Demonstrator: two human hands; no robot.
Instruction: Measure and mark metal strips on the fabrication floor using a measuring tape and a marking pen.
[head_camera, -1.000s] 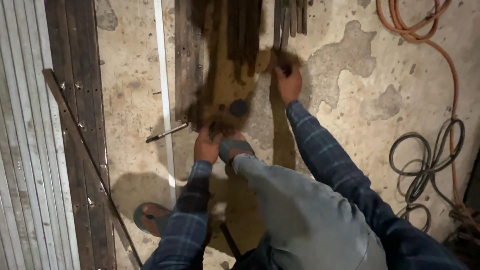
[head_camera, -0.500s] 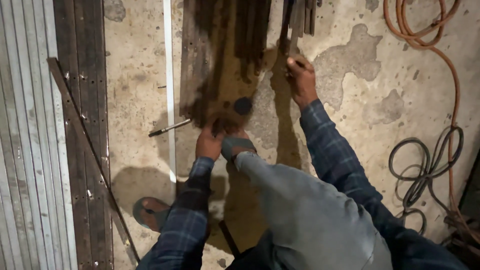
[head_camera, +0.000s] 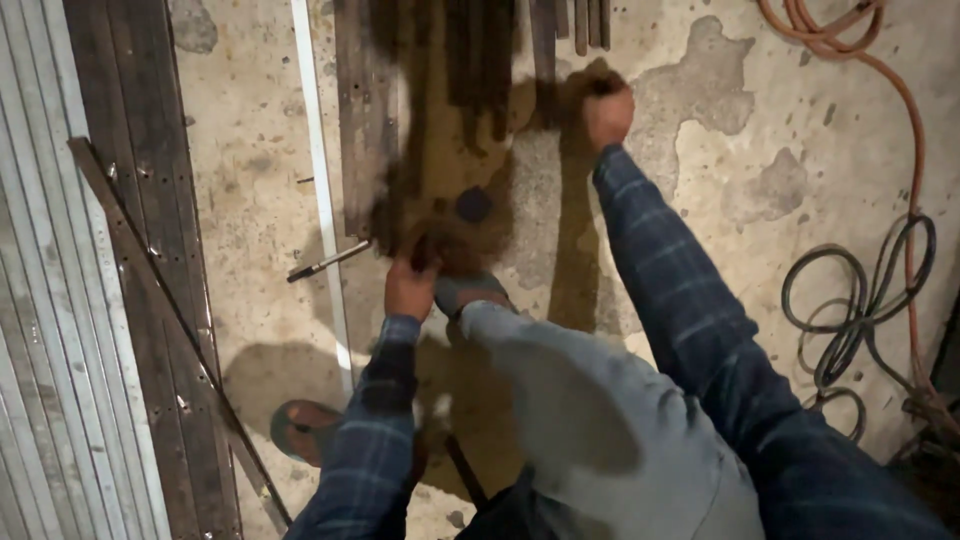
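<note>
Concrete floor (head_camera: 250, 150) w/ metal bars (head_camera: 470, 60), hose (head_camera: 900, 110)

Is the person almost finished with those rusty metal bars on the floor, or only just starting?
Hard to say for sure. Looks done: several rusty bars lie side by side on the concrete floor. In hand: the right hand grips the near end of one bar, and the left hand presses on the dark bars by the foot. Left: a loose rod beside the white strip lies untouched.

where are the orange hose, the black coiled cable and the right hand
orange hose (head_camera: 908, 100), head view, on its long run down the right side
black coiled cable (head_camera: 850, 310), head view, on the loop's left strands
right hand (head_camera: 608, 112), head view, back of the hand
</note>
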